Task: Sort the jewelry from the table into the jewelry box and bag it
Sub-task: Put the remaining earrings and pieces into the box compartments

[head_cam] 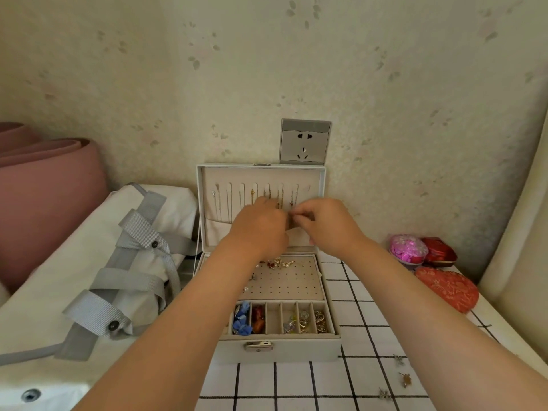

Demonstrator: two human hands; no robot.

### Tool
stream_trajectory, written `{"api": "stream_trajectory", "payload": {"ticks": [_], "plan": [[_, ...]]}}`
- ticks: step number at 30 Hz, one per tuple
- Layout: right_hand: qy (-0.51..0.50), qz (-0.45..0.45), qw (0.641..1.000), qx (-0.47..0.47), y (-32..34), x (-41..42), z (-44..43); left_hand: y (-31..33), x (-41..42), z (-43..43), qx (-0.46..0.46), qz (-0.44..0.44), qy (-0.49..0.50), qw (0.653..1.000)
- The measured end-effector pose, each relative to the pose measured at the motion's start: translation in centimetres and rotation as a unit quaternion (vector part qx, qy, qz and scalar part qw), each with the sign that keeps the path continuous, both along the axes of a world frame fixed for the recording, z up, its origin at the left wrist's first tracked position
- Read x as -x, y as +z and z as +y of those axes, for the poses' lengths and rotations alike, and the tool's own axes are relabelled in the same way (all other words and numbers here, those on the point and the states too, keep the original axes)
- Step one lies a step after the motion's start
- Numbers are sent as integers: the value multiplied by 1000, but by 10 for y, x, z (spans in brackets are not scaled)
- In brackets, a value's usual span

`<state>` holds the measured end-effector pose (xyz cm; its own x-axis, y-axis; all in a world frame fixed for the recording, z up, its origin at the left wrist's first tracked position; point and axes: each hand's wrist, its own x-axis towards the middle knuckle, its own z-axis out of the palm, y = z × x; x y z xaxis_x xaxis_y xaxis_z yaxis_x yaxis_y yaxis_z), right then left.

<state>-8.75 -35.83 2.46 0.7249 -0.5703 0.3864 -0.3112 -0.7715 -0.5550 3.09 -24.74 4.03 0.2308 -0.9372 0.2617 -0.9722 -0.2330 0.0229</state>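
**Fig. 1. The person's hands and forearms, head view**

Left hand [261, 229] and right hand [323, 223] are bare. The left forearm [184, 321] and right forearm [430, 307] are likewise bare from wrist to the lower frame edge. Wrists broad, fingers short.

One box [278, 350], six slots [273, 321] in its front row. One bag [59, 280]. Two hands: left hand [261, 226], right hand [329, 223]. Three pouches at table's far right corner: pink [407, 247], red [439, 252], heart-shaped [447, 287]. Three loose pieces [405, 379] near right edge. One socket [305, 142].
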Motion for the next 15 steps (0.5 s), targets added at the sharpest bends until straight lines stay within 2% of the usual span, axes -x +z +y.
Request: {"api": "stream_trajectory", "payload": {"ticks": [6,10,15], "plan": [[-13,76,991,108,-3,0,-2,-2,-3,0,3,9,3,1000],[-26,131,971,199,-5,1,1,-7,-8,-1,2,36,4,999],[-30,146,969,195,-3,0,2,-13,-10,-1,33,-4,-19,999]]}}
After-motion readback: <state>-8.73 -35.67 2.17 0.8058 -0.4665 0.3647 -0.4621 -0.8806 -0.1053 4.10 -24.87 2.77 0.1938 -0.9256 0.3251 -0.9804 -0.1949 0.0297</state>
